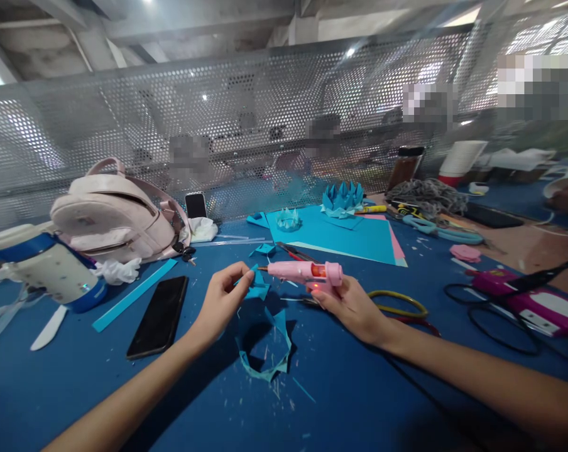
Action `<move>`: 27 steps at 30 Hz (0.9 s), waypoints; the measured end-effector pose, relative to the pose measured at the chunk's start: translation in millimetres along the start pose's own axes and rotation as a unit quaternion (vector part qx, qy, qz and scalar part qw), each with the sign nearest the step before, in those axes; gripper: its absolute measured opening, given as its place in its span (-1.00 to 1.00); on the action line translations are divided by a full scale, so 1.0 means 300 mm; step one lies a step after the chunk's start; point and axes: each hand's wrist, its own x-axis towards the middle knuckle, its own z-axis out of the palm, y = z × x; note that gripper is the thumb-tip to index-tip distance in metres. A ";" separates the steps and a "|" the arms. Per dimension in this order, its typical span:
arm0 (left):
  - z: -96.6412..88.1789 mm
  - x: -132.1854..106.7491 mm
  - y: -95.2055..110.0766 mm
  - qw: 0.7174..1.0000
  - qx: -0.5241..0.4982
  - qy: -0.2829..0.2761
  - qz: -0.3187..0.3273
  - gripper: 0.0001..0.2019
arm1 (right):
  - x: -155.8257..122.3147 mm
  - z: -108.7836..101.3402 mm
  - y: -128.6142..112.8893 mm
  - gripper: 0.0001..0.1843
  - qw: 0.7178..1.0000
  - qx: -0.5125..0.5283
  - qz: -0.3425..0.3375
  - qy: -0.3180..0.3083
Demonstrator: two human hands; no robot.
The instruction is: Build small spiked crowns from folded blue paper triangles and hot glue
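My left hand (220, 301) pinches a small folded piece of blue paper (257, 285) between thumb and fingers, just above the blue table (76, 389). My right hand (352, 307) grips a pink glue gun (307, 274), its nozzle pointing left and almost touching the folded piece. Below both hands a ring of folded blue paper points (265, 348) lies on the table. Further back, blue paper sheets (340, 235) lie flat with two folded blue crowns, a small crown (288, 219) and a larger crown (343, 196).
A black phone (159, 316) and a blue paper strip (133, 294) lie at the left, near a pink backpack (114, 216) and a white and blue bottle (48, 267). Scissors (442, 231), cables and a pink device (533, 301) sit at the right. A perforated metal screen (246, 119) backs the table.
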 end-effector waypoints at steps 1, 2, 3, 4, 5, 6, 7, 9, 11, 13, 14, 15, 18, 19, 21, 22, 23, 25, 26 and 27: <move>0.000 0.000 -0.001 1.000 -0.001 0.000 0.000 -0.62 | 0.000 -0.001 0.002 -0.60 1.000 -0.004 -0.003 -0.001; -0.001 0.000 -0.002 1.000 -0.003 0.000 0.000 -0.62 | 0.000 -0.002 0.003 -0.60 1.000 -0.006 -0.005 -0.003; -0.001 0.000 -0.002 1.000 -0.005 0.000 0.000 -0.62 | 0.000 -0.003 0.003 -0.60 1.000 -0.007 -0.005 -0.005; -0.001 0.000 -0.003 1.000 -0.007 -0.001 0.000 -0.62 | 0.001 -0.003 0.002 -0.60 1.000 -0.010 -0.004 -0.004; -0.001 -0.001 -0.004 1.000 -0.009 -0.002 -0.001 -0.62 | 0.001 -0.004 0.000 -0.61 1.000 -0.013 -0.001 -0.002; -0.001 -0.002 -0.004 1.000 -0.010 -0.002 -0.002 -0.62 | 0.001 -0.004 -0.002 -0.61 1.000 -0.018 0.001 0.001; -0.001 -0.002 -0.004 1.000 -0.011 -0.002 -0.003 -0.61 | 0.002 -0.004 -0.004 -0.62 1.000 -0.023 0.001 0.003; -0.001 -0.004 -0.004 1.000 -0.013 -0.002 -0.004 -0.61 | 0.003 -0.004 -0.008 -0.64 1.000 -0.031 -0.003 0.005; -0.001 -0.004 -0.005 1.000 -0.015 -0.002 -0.005 -0.60 | 0.004 -0.005 -0.009 -0.64 0.999 -0.035 -0.010 0.005; -0.002 -0.003 -0.005 1.000 -0.017 -0.002 -0.005 -0.60 | 0.005 -0.005 -0.009 -0.64 0.999 -0.037 -0.010 0.007; -0.002 -0.002 -0.006 1.000 -0.018 -0.001 -0.005 -0.60 | 0.004 -0.005 -0.008 -0.63 0.999 -0.038 -0.008 0.007; -0.002 -0.001 -0.006 1.000 -0.019 0.000 -0.005 -0.60 | 0.004 -0.005 -0.008 -0.63 0.999 -0.039 -0.007 0.006; -0.003 0.003 -0.008 1.000 -0.023 0.001 -0.005 -0.59 | 0.003 -0.006 -0.005 -0.63 0.999 -0.037 -0.011 0.003; -0.003 0.004 -0.008 1.000 -0.024 0.002 -0.006 -0.59 | 0.003 -0.006 -0.005 -0.63 0.999 -0.038 -0.012 0.003; -0.003 0.005 -0.007 1.000 -0.028 0.003 -0.006 -0.59 | 0.004 -0.007 -0.006 -0.63 0.999 -0.041 -0.014 0.003; -0.003 0.004 -0.006 1.000 -0.029 0.004 -0.007 -0.59 | 0.005 -0.007 -0.007 -0.63 0.999 -0.043 -0.014 0.003; -0.002 0.004 -0.005 1.000 -0.030 0.005 -0.007 -0.59 | 0.006 -0.008 -0.009 -0.63 0.999 -0.044 -0.016 0.002; -0.003 0.003 -0.001 0.999 -0.032 0.007 -0.006 -0.59 | 0.008 -0.010 -0.012 -0.64 0.999 -0.042 -0.026 -0.003; -0.003 0.003 0.000 0.999 -0.032 0.009 -0.006 -0.59 | 0.009 -0.010 -0.014 -0.64 0.999 -0.040 -0.032 -0.005; -0.004 0.003 0.001 0.999 -0.033 0.010 -0.006 -0.59 | 0.010 -0.011 -0.015 -0.65 0.999 -0.038 -0.038 -0.006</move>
